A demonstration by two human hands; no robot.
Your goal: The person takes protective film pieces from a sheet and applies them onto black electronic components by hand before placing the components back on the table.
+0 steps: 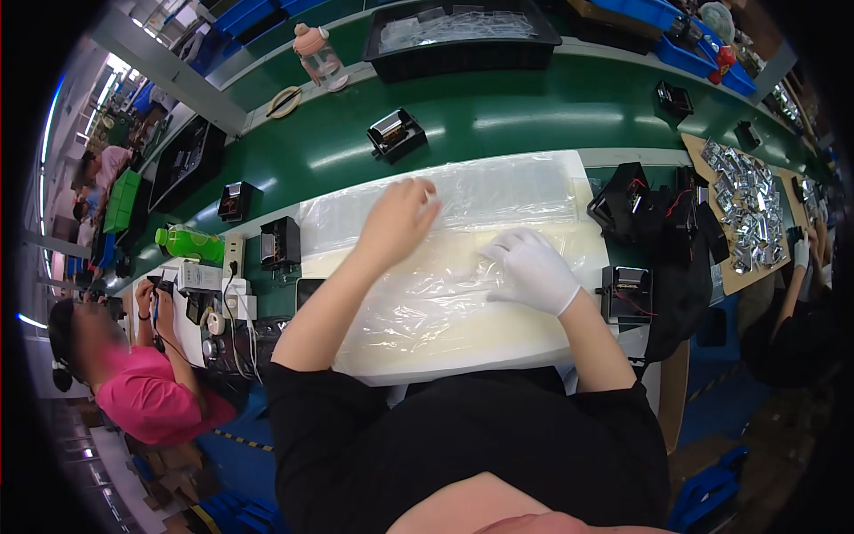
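Observation:
A wrinkled clear plastic film (400, 307) lies over a pale, cream-coloured padded sheet (569, 258) in front of me. Along its far side is a row of flat transparent pieces (507, 191) under film. My left hand (400, 218), bare, is over the left part of that row, fingers bent, thumb apart from them; I see nothing held. My right hand (531, 271), in a white glove, rests on the film right of the middle with its fingers stretched leftward. What lies under its fingertips is hidden.
Black housings with silvery parts stand around: one (397, 135) beyond the sheet, others left (280, 243) and right (627, 294). A black bin (463, 67) and pink-capped bottle (320, 58) are at the back. Metal parts (747, 205) cover cardboard at right. People work on both sides.

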